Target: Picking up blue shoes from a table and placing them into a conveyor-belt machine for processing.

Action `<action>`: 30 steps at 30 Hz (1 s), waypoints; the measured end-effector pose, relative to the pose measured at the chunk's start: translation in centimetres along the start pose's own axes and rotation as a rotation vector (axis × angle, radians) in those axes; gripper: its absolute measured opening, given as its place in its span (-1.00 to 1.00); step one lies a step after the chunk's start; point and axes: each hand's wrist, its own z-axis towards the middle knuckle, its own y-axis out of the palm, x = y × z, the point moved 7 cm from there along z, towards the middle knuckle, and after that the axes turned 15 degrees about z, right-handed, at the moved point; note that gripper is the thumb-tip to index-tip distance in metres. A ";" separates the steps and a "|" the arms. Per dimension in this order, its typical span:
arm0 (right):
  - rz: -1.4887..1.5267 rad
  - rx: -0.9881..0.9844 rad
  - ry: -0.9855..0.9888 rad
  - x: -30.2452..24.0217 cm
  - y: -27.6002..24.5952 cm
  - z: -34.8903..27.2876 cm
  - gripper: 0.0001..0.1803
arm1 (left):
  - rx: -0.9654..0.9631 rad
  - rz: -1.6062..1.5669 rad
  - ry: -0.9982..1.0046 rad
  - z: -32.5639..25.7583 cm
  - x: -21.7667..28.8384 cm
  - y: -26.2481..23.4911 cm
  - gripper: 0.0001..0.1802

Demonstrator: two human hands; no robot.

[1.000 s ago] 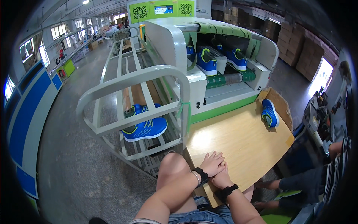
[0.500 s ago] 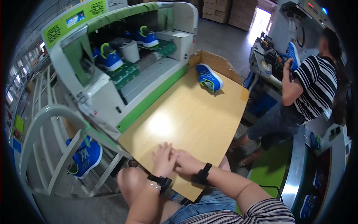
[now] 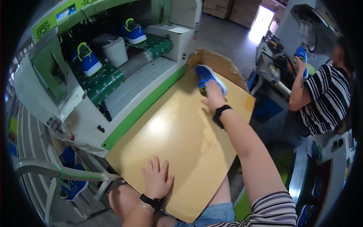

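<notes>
A blue running shoe with a white sole and a yellow-green collar (image 3: 207, 75) lies on the far end of the light wooden board (image 3: 177, 117). My right hand (image 3: 214, 97) reaches out over the shoe's collar end, its thumb apart from the fingers. The fingers are a little blurred and partly overlap the shoe; a firm hold on it does not show. Flat on the near left part of the board rests my left hand (image 3: 157, 179), fingers spread and nothing under them that I can see.
Beyond the board stands a white and green machine (image 3: 130, 109) whose green conveyor belt (image 3: 102, 81) carries blue shoes. A torn cardboard sheet (image 3: 221, 64) edges the far end. At left, a metal rack (image 3: 85, 174) holds blue shoes. A person in stripes (image 3: 327, 96) handles another shoe at right.
My hands, together on the near end before, have parted. The right has stretched forward to the shoe; the left has spread flat. The view has shifted, and the shoe seems unmoved on the board.
</notes>
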 end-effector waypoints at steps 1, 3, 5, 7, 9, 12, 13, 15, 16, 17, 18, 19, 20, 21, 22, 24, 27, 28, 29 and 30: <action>0.000 -0.014 0.119 2.2 -0.3 0.7 0.13 | 0.008 0.007 0.001 0.1 -0.2 0.0 -0.21; -0.079 0.084 0.139 6.1 -0.2 0.9 0.21 | 0.021 0.018 0.018 0.5 0.1 0.2 -0.20; -0.024 0.137 0.168 7.9 -0.4 2.0 0.17 | 0.008 0.031 0.009 0.4 0.0 0.2 -0.20; -0.005 0.167 0.207 11.7 -1.4 2.8 0.05 | 0.010 0.024 0.035 0.7 0.3 0.3 -0.20; 0.098 0.140 0.269 11.5 -1.1 4.0 -0.08 | -0.002 0.017 0.028 0.8 0.2 0.7 -0.20; 0.514 0.107 0.449 12.2 -1.2 2.8 -0.24 | -0.007 -0.007 0.025 0.3 -0.2 0.6 -0.18; 0.735 0.172 0.533 16.4 -0.9 1.0 -0.26 | 0.000 -0.031 0.066 0.8 0.5 0.6 -0.18; 0.799 0.235 0.397 12.4 0.1 -0.8 -0.41 | -0.014 -0.028 0.029 0.3 -0.1 0.9 -0.17; 0.807 0.219 0.379 11.7 -0.2 -2.2 -0.41 | -0.018 -0.023 0.022 0.3 -0.2 0.9 -0.17; 0.830 0.194 0.366 11.1 -0.1 -3.9 -0.41 | 0.005 0.000 0.026 0.4 0.0 1.2 -0.15; 0.883 0.162 0.355 9.7 0.0 -5.5 -0.41 | 0.021 0.019 0.025 0.5 0.2 1.6 -0.14; 0.934 0.134 0.346 8.1 -0.2 -7.4 -0.40 | 0.039 0.040 0.029 0.5 0.4 1.7 -0.13; 0.924 0.082 0.346 4.8 -0.5 -9.2 -0.39 | 0.032 0.020 0.000 0.2 0.1 1.5 -0.12; 0.904 0.042 0.346 1.7 -1.0 -11.1 -0.39 | 0.033 -0.005 -0.017 0.2 0.0 1.0 -0.11; 0.875 0.015 0.329 0.2 -0.6 -13.0 -0.38 | 0.039 -0.034 -0.025 0.2 0.1 0.8 -0.10; 0.848 -0.018 0.304 -2.3 -0.3 -17.0 -0.36 | 0.102 -0.150 -0.025 0.6 0.6 0.7 -0.11; 0.865 -0.031 0.243 -8.1 -0.7 -22.7 -0.32 | 0.228 -0.315 -0.026 0.5 1.3 0.5 -0.15; 0.849 -0.053 0.200 -10.5 -1.2 -24.1 -0.31 | 0.274 -0.343 -0.028 0.4 1.3 0.1 -0.15; 0.827 -0.072 0.164 -12.6 -1.9 -25.5 -0.30 | 0.317 -0.374 -0.023 0.3 1.3 -0.5 -0.16; 0.831 -0.079 0.134 -14.1 -2.3 -26.8 -0.31 | 0.350 -0.392 -0.013 0.0 1.6 -1.5 -0.18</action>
